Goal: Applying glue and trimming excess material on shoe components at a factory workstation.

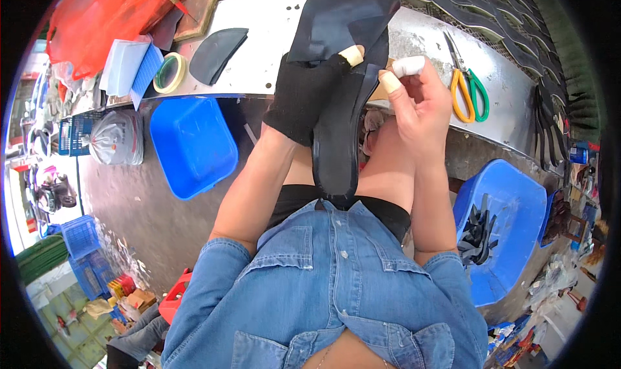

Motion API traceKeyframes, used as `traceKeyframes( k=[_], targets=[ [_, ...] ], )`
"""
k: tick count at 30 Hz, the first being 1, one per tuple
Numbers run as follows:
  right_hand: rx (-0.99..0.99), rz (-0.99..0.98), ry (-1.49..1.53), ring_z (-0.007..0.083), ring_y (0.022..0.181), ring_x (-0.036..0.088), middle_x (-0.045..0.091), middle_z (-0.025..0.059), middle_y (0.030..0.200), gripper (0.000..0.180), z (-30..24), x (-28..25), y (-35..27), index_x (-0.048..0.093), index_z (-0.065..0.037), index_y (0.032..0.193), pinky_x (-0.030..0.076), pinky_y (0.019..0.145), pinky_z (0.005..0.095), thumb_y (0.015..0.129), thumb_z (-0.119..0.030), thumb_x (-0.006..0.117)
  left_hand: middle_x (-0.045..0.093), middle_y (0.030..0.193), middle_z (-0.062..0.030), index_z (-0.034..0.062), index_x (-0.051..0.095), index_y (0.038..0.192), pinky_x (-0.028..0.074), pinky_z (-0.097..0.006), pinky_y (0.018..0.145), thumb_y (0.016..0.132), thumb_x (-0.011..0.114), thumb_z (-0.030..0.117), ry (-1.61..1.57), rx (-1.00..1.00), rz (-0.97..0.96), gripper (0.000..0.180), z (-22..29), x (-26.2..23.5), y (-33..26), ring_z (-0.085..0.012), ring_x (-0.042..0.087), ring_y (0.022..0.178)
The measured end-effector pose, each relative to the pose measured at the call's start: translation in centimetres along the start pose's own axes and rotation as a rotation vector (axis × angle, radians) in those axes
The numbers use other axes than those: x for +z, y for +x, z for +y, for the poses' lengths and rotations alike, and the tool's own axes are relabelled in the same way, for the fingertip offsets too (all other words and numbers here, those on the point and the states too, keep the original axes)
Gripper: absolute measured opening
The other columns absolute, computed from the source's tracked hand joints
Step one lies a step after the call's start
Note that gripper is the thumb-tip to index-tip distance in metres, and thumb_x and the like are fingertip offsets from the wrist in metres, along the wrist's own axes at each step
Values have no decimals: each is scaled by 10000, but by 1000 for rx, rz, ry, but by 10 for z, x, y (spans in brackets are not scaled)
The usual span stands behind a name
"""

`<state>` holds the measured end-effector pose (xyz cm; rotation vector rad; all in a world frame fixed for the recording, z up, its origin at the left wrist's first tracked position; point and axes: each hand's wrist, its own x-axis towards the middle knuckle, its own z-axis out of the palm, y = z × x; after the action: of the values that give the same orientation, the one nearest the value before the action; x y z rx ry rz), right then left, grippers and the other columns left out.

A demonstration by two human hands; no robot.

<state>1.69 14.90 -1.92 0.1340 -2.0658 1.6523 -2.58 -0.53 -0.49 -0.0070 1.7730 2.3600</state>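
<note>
A black open-backed slipper (pixel 336 155) stretches from the bench edge down to my lap, its long insole toward me and its broad glossy upper (pixel 343 19) at the far end. My left hand (pixel 304 97), in a black fingerless glove with a pale cover on the thumb, is closed around its left side, thumb on top. At the right side of the slipper is my right hand (pixel 424 103), with pale covers on thumb and finger. Those tips are pinched together close to a tan edge; what lies between them is hidden.
Scissors (pixel 467 90) with yellow and green handles lie right on the metal bench (pixel 252 19). Dark cut pieces (pixel 218 55) and a tape roll (pixel 169 72) lie left. Blue bins (pixel 194 149) flank my legs; the right bin (pixel 511 239) holds black scraps. Black strips (pixel 479 6) cover the back.
</note>
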Motion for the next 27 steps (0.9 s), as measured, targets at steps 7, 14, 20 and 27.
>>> traceKeyframes(
  k=[7,14,20,27],
  targets=[
    [-206,-237,-189,97,525,475,523,26,649,132,-5,-9,12,541,-25,816,378,491,240,795,-60,667,654,912,-73,-8,627,1050,503,-247,664,732,775,232,-28,-100,-25,425,-6,-6,9,-121,605,761],
    [-151,-163,-233,98,692,561,564,35,818,93,-3,-12,2,535,-4,896,470,612,214,841,2,609,661,888,-72,-5,642,1024,505,-243,648,738,769,217,26,-28,-24,384,1,4,6,-117,609,737],
    [278,15,420,125,758,627,643,80,890,250,-17,0,-2,600,39,1031,506,637,239,791,35,670,667,863,-75,-16,644,1002,507,-247,632,744,760,199,84,131,10,355,-2,3,5,-104,615,735],
    [317,8,295,110,712,633,656,72,884,216,-8,3,0,601,21,1059,498,583,207,847,-14,623,670,841,-72,-15,652,968,497,-245,617,744,756,202,76,119,36,329,2,3,3,-118,616,710]
  ],
)
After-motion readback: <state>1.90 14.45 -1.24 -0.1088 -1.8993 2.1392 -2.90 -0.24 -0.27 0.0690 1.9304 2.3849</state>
